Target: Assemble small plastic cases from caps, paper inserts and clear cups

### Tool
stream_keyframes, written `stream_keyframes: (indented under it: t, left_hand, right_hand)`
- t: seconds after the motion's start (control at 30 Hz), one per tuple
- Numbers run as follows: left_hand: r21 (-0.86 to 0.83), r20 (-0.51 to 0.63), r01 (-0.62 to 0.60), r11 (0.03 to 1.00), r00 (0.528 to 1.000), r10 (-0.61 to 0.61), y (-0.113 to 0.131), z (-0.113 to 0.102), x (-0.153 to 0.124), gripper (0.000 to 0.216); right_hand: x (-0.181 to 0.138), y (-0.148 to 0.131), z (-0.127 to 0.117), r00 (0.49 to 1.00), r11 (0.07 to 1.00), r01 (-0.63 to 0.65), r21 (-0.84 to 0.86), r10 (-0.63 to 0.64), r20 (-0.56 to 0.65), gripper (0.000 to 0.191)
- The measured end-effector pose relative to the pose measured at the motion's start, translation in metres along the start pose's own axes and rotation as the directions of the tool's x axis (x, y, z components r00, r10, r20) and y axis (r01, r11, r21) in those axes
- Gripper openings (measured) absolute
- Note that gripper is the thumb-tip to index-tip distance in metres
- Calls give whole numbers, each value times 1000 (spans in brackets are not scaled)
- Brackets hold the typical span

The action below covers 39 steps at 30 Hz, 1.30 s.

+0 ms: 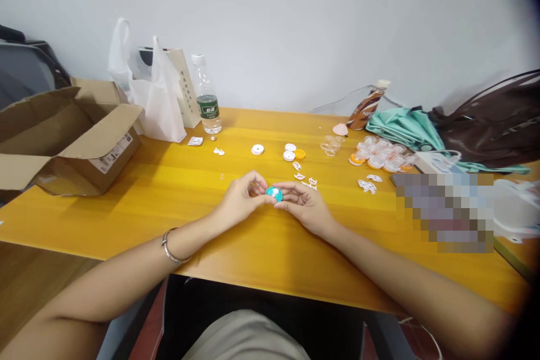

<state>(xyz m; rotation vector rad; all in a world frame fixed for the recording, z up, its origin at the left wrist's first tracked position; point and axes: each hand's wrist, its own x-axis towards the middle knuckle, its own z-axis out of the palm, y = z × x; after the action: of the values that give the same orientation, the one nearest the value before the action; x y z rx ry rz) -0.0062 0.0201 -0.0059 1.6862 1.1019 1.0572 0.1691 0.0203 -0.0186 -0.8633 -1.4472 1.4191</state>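
Cardboard box (90,143) sits far left; a water bottle (208,107) stands upper left. Mid-frame, the left hand (243,198) pinches a teal disc (274,195), the right hand (307,208) grasping its right edge. Clear-topped pieces (382,154) lie right of center.

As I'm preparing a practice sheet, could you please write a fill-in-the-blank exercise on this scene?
The left hand and right hand both hold a turquoise disc, but the bracelet is on the ____ arm.
The cap on the water bottle is coloured ____.
The cardboard box is not closed but ____.

Missing words: left; white; open.
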Motion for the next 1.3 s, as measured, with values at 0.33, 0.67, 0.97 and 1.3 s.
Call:
stream_keyframes:
  t: [0.33,0.67,0.97,1.3]
  left_hand:
    - [-139,151,106,985,985,-84,0,-9,5,23]
    - [-141,166,150,979,978,-126,1,-10,6,27]
    - [242,-24,-91,966,995,100,0,-22,54,21]
    - [669,282,-409,621,912,297,-20,29,130,18]
  right_hand:
    - [1,0,-2,999,999,-35,18,35,21,31]
    - [3,2,-2,997,995,-79,55,78,23,32]
    - [2,4,-1,986,982,-162,97,159,41,36]
    - [0,0,-3,992,988,-115,102,109,67,37]
